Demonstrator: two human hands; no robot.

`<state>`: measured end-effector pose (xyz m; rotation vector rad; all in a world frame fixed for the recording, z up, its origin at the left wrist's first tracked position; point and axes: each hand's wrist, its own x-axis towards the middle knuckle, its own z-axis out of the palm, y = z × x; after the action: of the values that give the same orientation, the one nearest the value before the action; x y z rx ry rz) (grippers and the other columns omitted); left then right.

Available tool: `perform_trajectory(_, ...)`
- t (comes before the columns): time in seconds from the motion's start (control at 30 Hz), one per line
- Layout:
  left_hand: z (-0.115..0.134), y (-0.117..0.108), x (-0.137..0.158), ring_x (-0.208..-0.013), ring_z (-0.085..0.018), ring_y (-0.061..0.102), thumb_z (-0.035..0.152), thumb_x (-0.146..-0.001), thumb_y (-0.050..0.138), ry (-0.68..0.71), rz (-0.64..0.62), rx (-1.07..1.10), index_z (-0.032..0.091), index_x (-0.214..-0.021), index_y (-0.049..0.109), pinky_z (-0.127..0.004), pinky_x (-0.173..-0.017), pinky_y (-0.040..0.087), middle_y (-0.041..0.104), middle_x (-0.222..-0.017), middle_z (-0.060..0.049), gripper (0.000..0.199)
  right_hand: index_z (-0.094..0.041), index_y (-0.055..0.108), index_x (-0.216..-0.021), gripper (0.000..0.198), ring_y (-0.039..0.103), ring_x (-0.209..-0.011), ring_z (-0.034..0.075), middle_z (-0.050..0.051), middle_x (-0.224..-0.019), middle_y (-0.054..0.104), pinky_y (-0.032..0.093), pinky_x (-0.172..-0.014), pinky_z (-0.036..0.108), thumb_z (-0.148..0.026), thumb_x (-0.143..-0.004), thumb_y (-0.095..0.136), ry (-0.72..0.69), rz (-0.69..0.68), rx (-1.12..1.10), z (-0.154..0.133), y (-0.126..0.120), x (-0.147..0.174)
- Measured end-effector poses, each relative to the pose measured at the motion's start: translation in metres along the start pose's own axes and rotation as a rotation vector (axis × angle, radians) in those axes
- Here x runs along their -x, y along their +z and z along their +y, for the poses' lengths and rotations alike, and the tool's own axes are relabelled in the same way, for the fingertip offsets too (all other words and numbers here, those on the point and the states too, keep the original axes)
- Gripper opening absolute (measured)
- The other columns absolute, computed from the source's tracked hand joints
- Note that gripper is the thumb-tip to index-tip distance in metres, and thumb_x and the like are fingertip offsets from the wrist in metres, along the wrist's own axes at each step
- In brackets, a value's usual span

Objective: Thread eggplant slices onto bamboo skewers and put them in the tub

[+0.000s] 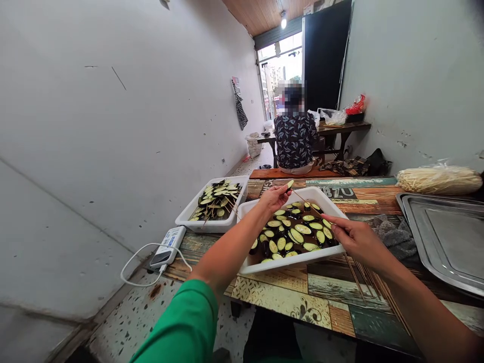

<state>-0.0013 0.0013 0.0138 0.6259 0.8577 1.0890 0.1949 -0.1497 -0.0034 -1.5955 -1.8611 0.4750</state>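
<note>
Left hand (275, 198), mid-frame: fingers pinched on an eggplant slice (290, 185). Right hand (353, 238): fingers closed on a skewer (308, 203). Progress judged partial: skewered slices (208, 200) in left-centre tray (212, 228); many loose slices (303, 229) in central basin (291, 264); bare sticks (385, 295) lower right.

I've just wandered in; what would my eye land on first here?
Probably the front white tub in the middle of the table, full of pale, dark-skinned slices in brownish liquid. Above its far side, the left hand pinches one slice, with a thin skewer running to the right hand. Another white tub, to the left, holds a heap of slices with sticks poking out.
</note>
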Motion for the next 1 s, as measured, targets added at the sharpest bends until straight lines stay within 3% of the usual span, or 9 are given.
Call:
perform_trajectory(0.3, -0.007, 0.002, 0.001, -0.054, -0.007, 0.059, 0.005, -0.074, 0.067, 0.117, -0.040, -0.106, 0.011, -0.064, 0.049, -0.013, -0.047, 0.041, 0.062, -0.061, -0.004, 0.021, -0.017, 0.066, -0.119, 0.048, 0.042, -0.046, 0.013, 0.000, -0.052, 0.052, 0.029, -0.045, 0.023, -0.034, -0.083, 0.040, 0.006, -0.016, -0.056, 0.003, 0.000, -0.001)
perform_trajectory(0.7, -0.015, 0.008, 0.007, -0.055, -0.007, 0.060, 0.011, -0.072, 0.070, 0.170, -0.132, -0.201, 0.011, -0.066, 0.047, -0.016, -0.053, 0.043, 0.064, -0.063, -0.003, 0.024, -0.013, 0.064, -0.120, 0.049, 0.039, -0.045, 0.013, -0.001, -0.051, 0.050, 0.026, -0.043, 0.024, -0.035, -0.082, 0.041, 0.029, 0.010, -0.164, 0.010, 0.004, -0.002)
perform_trajectory(0.77, -0.023, 0.012, 0.012, -0.057, -0.008, 0.061, 0.015, -0.069, 0.074, 0.146, -0.206, -0.246, 0.011, -0.066, 0.047, -0.017, -0.055, 0.044, 0.064, -0.063, -0.002, 0.027, -0.013, 0.063, -0.121, 0.049, 0.040, -0.045, 0.013, -0.001, -0.050, 0.050, 0.026, -0.043, 0.024, -0.034, -0.082, 0.042, 0.034, 0.021, -0.172, 0.011, 0.007, -0.004)
perform_trajectory(0.9, -0.042, 0.026, 0.028, -0.059, -0.010, 0.061, 0.027, -0.063, 0.079, 0.057, -0.478, -0.438, 0.011, -0.068, 0.051, -0.021, -0.057, 0.043, 0.066, -0.066, -0.005, 0.032, -0.013, 0.066, -0.111, 0.043, 0.047, -0.050, 0.013, 0.001, -0.057, 0.057, 0.032, -0.046, 0.023, -0.035, -0.083, 0.043, 0.030, 0.069, -0.218, 0.014, 0.012, -0.008)
perform_trajectory(1.0, -0.041, 0.029, 0.035, -0.058, -0.009, 0.057, 0.037, -0.066, 0.074, 0.114, -0.551, -0.628, 0.010, -0.074, 0.059, -0.022, -0.058, 0.041, 0.065, -0.066, -0.003, 0.032, -0.013, 0.067, -0.098, 0.036, 0.046, -0.048, 0.012, 0.001, -0.056, 0.057, 0.031, -0.045, 0.023, -0.037, -0.082, 0.045, 0.062, 0.110, -0.261, 0.014, 0.010, -0.009)
